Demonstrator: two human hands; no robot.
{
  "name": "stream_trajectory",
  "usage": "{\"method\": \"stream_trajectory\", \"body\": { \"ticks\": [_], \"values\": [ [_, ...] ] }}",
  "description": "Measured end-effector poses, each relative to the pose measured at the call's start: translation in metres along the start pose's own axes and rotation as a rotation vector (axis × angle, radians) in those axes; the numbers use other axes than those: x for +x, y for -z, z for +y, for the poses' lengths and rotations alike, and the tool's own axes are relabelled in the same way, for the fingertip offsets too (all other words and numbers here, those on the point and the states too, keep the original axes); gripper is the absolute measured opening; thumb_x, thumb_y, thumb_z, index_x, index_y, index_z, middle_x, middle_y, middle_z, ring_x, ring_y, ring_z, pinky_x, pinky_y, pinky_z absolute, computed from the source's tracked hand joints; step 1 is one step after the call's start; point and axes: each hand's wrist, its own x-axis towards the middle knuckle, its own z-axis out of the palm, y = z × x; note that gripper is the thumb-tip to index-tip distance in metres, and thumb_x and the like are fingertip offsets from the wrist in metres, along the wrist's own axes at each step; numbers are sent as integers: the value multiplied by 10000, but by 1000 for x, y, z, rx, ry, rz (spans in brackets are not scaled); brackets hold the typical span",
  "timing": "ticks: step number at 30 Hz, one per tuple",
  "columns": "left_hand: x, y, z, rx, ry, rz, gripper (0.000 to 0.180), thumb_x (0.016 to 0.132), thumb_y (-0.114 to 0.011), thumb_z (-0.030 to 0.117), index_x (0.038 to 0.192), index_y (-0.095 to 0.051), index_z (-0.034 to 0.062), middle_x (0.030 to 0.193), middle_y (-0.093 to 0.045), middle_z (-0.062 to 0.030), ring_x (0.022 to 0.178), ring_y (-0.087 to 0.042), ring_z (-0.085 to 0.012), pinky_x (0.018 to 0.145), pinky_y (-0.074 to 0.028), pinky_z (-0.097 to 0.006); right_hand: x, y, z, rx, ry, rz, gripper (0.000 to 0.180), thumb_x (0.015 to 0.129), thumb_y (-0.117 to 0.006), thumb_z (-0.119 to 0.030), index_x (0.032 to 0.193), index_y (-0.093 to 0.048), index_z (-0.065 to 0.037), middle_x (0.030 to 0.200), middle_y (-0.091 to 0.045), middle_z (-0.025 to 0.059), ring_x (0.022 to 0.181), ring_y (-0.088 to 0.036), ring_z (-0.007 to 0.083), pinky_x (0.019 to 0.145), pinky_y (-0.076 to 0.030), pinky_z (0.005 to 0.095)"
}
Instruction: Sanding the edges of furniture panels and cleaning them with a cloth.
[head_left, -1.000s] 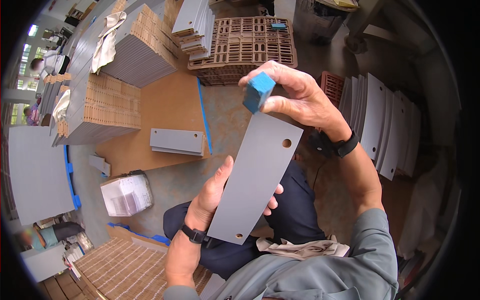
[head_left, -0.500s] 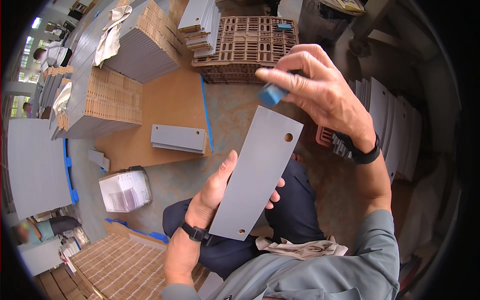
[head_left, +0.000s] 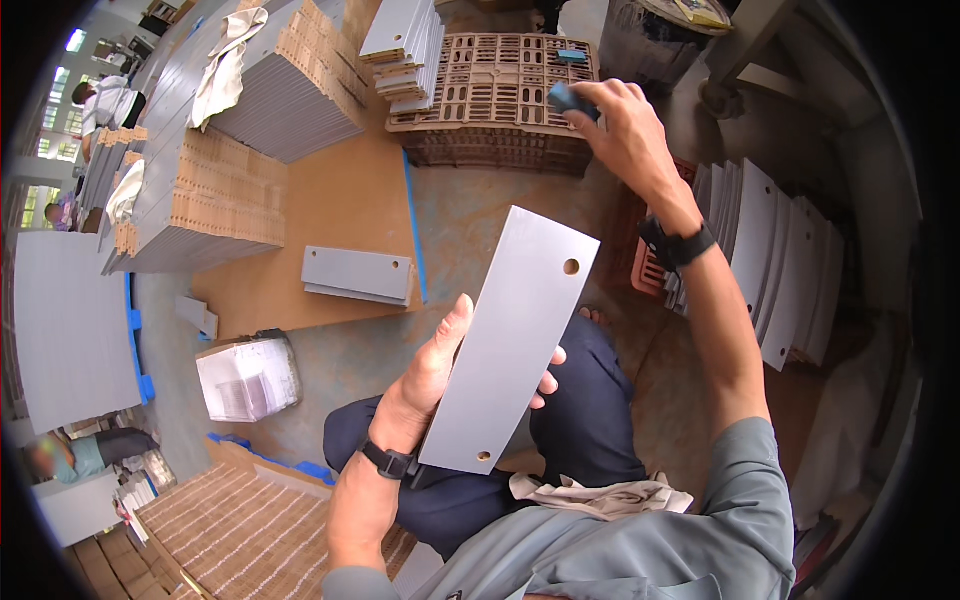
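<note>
My left hand grips a grey painted board from beneath, thumb along its left edge and fingertips showing past its right edge. The board is long and flat, with a round hole near each end, and tilts up and away over my lap. Reaching forward, my right hand pinches a small blue block between thumb and fingers, at the right front corner of an upturned brown plastic crate. Whether the block touches the crate I cannot tell. A second small blue block lies on the crate's top.
Two grey boards lie on a brown sheet, near tall stacks of boards with cloths on top. More boards lean at the right by an orange basket. A white box stands left; a dark bin stands behind.
My right hand has moved forward, away from the board, carrying the blue block toward the crate. The grey board has shifted very slightly in my left hand.
</note>
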Motion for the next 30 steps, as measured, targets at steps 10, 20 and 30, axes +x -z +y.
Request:
{"method": "stream_trajectory", "body": {
  "ticks": [10, 20, 30],
  "values": [
    [5, 12, -2, 27, -164, 106, 880, 1053, -365, 703, 1555, -403, -19, 1382, -584, -320, 1171, -675, -419, 987, -580, -558, -12, -100, 101, -82, -546, -228, 440, 907, -741, -435, 1157, -740, -72, 1165, -723, 172, 1124, -648, 393, 950, -529, 525],
    [7, 10, 5, 38, -158, 103, 892, 1046, -368, 715, 1555, -405, -16, 1380, -591, -309, 1154, -682, -392, 982, -586, -529, 2, -140, 134, -262, -494, -195, 452, 925, -743, -444, 1214, -704, -98, 1186, -694, 142, 1160, -626, 390, 935, -523, 554],
    [5, 14, 3, 31, -198, 128, 865, 1063, -354, 691, 1569, -380, -11, 1400, -574, -312, 1165, -675, -392, 989, -581, -526, 17, -85, 60, 612, -295, -213, 572, 951, -748, -468, 1310, -688, -26, 1300, -684, 178, 1182, -652, 297, 1007, -521, 434]
  ]
}}
